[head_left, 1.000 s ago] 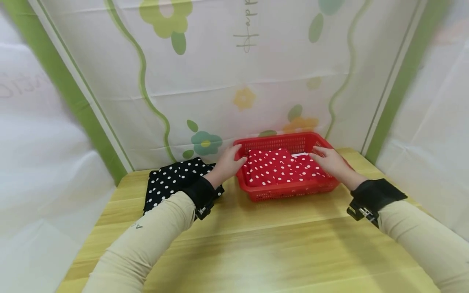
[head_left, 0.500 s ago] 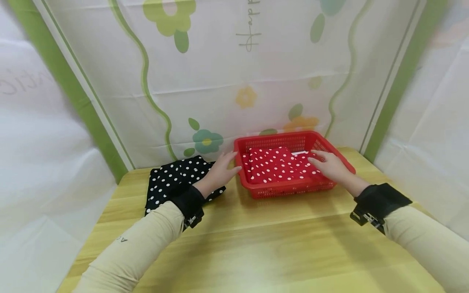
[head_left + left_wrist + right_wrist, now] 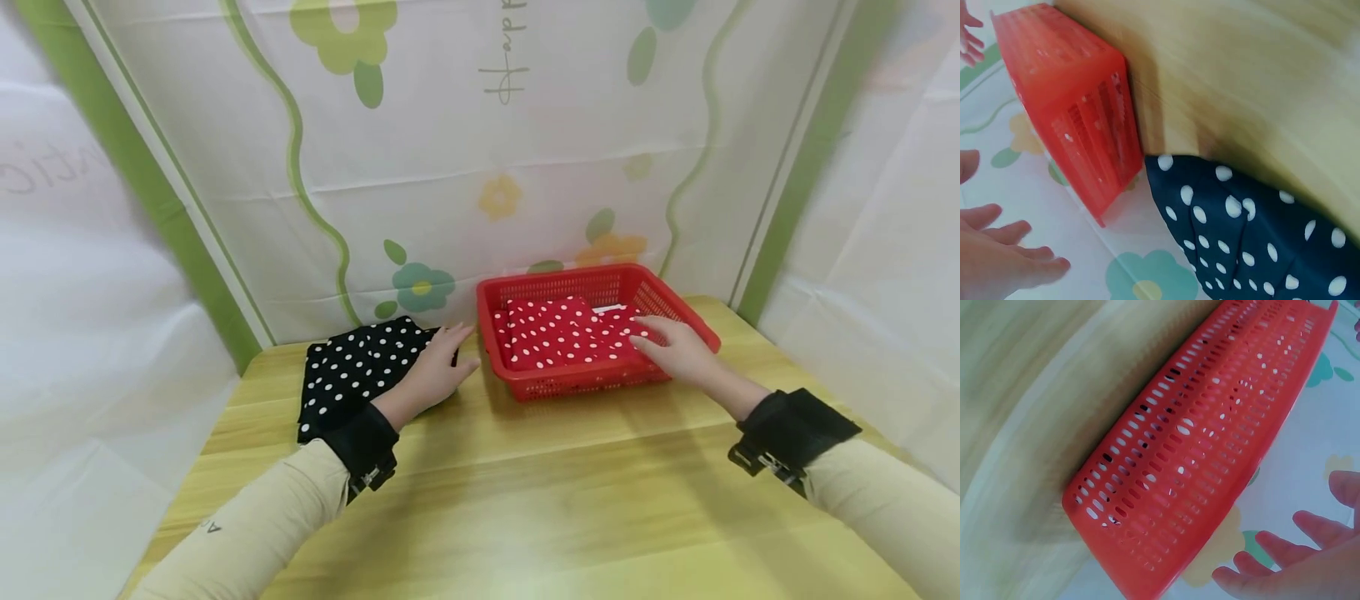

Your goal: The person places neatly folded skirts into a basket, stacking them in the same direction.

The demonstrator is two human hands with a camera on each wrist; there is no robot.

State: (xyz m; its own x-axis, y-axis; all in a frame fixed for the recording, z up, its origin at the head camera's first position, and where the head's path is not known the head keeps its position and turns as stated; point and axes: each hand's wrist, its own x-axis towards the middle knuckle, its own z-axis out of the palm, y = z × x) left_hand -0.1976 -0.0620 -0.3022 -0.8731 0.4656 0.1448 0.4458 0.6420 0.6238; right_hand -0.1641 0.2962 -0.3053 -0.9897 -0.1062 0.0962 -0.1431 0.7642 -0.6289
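A red plastic basket (image 3: 588, 380) with slotted walls stands on the table against the back curtain. Folded red cloth with white dots (image 3: 553, 335) lies inside it. To its left is a folded black cloth with white dots (image 3: 356, 367). My left hand (image 3: 433, 367) hovers by the right side of the black cloth, left of the basket, its fingers spread and holding nothing. Over the basket's right front part is my right hand (image 3: 681, 350), fingers loosely extended. In the right wrist view this hand (image 3: 1300, 565) appears above the basket rim, apart from it.
A small white item (image 3: 609, 307) shows at the back of the red cloth, its kind unclear. The wooden table (image 3: 495, 508) stretches in front of the basket. White flower-printed curtains (image 3: 435, 125) enclose the back and sides.
My left hand has moved away from the basket's left rim, leftward and towards me. The right hand has shifted slightly towards me, still above the basket's right side.
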